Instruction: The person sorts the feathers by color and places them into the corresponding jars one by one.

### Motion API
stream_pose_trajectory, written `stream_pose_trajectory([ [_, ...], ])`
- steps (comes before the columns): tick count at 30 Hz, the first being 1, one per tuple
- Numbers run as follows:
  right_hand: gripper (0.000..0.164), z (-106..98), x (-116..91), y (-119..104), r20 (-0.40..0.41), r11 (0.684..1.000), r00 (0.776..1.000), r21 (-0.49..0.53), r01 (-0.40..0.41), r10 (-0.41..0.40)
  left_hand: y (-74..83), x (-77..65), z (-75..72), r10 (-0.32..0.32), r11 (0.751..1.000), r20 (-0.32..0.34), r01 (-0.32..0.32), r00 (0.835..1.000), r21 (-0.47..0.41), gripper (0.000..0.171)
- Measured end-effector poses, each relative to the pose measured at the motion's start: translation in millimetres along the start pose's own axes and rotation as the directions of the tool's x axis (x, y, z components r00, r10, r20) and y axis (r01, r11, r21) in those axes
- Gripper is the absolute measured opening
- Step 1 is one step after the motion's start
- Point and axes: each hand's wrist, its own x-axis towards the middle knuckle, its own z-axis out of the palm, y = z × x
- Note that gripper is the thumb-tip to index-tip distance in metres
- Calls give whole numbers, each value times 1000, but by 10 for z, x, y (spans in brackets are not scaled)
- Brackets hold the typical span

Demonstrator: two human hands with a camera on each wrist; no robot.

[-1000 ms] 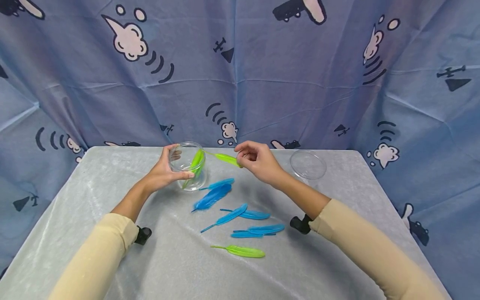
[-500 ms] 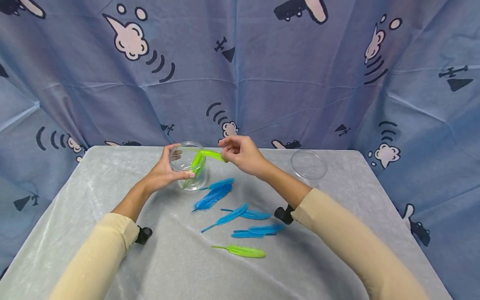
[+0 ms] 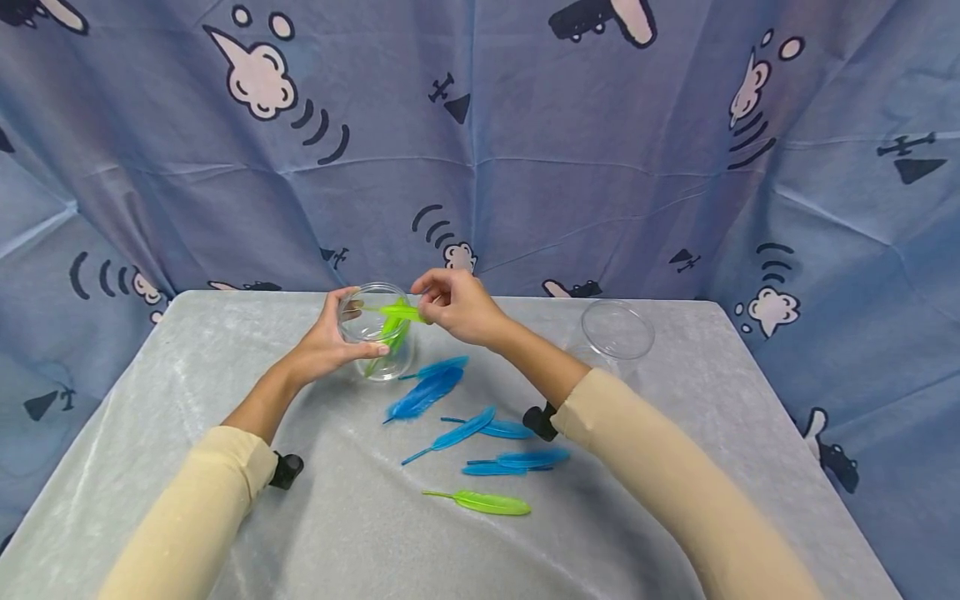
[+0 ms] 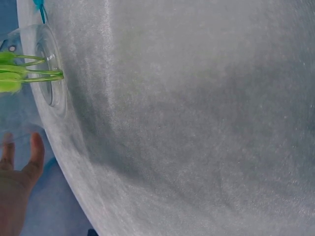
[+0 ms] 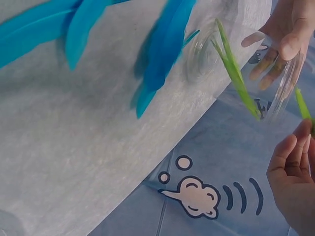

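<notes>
My left hand grips a clear jar near the table's back edge, thumb and fingers round its side. Several green feathers lean inside the jar, their quills toward its bottom in the left wrist view. At the jar's mouth my right hand pinches another green feather; its quill points left, over the opening. In the right wrist view that feather is partly cut off by the frame edge. One green feather lies on the table nearest the front. Several blue feathers lie between it and the jar.
A clear round lid lies at the back right of the grey-covered table. Behind the table's back edge hangs a blue patterned curtain. The right forearm reaches over the table's right side.
My right hand has moved left with the pinched green feather, from beside the jar to its mouth. The left hand and jar have stayed in place. The table feathers have not moved.
</notes>
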Motion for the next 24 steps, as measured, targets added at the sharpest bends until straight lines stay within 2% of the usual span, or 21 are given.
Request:
stream_pose_trajectory([
  [14,19,136,128,-72,8,998,999,-59,32,-31,2,-6,2,1,1000,-3,-1,1000,-11,107],
  [24,17,198,187,-58,-3,997,998,-38,68,-68,23,-15,1,-1,1000,4,1,1000,-15,107],
])
